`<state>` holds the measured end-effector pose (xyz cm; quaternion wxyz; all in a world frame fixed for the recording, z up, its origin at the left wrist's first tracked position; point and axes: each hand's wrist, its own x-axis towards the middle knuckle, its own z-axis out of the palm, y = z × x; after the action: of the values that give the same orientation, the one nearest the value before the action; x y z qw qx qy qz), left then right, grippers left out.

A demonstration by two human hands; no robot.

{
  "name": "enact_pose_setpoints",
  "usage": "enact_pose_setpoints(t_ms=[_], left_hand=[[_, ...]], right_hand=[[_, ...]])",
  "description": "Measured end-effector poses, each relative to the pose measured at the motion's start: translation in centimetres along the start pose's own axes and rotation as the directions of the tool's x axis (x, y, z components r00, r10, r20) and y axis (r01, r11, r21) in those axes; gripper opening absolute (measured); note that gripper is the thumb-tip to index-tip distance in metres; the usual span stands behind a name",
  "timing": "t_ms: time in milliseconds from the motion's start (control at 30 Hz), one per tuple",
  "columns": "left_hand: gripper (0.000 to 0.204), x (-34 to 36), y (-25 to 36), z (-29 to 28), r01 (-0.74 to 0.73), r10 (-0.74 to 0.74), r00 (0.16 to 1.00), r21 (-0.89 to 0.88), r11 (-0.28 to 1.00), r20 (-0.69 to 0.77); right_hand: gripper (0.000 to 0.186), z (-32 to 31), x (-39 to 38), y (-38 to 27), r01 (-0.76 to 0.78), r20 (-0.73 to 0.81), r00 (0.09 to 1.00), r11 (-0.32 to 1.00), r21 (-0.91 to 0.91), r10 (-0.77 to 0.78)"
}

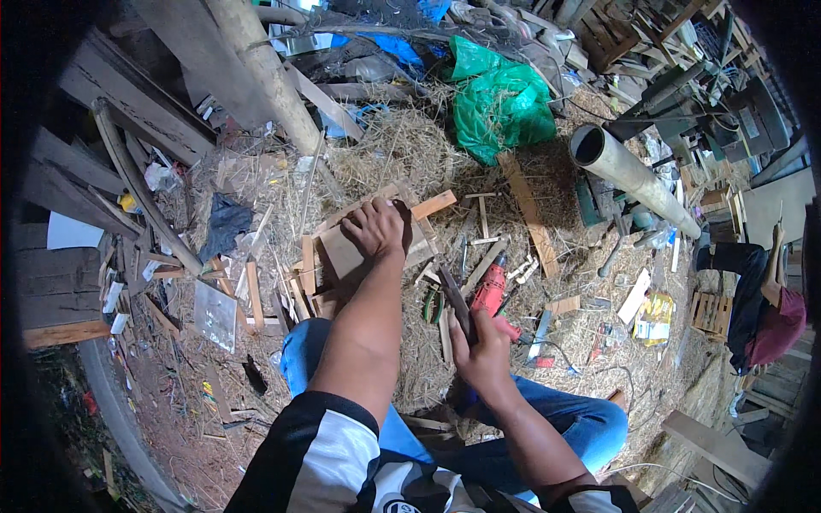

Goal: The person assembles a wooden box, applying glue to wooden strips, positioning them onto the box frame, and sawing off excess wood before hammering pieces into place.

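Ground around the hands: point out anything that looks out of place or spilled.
Wood scraps and straw lie strewn untidily. Beyond the right hand, a crumpled green plastic bag stands out, its bright colour odd against the brown straw.

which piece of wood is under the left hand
The wide flat board beneath the left hand, ahead of the left knee; the loose strips around it are narrower.

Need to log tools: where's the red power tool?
In the head view, right of centre, the red power tool lies on straw, just beyond the right hand.
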<state>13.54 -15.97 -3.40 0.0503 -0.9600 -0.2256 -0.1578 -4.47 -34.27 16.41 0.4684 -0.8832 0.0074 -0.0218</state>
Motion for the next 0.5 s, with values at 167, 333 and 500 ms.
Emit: enact_pose_setpoints(t_ms=[167,333,500], left_hand=[[0.024,-0.2,0.7,-0.2,-0.004,0.004,0.999,-0.01,1.0,0.049],[0.022,-0.6,-0.4,0.2,-0.03,0.03,0.996,0.004,1.0,-0.083],[0.022,-0.4,0.9,0.2,-0.037,0.038,0.999,0.035,0.999,-0.018]], right_hand=[[0.024,2.6,4.7,1.5,-0.1,0.046,0.994,0.995,-0.018,0.1],[0.024,1.1,0.9,0.6,-0.097,0.071,0.993,0.995,0.002,0.096],[0.026,3.6,5.7,1.5,-0.114,0.053,0.992,0.991,-0.073,0.118]])
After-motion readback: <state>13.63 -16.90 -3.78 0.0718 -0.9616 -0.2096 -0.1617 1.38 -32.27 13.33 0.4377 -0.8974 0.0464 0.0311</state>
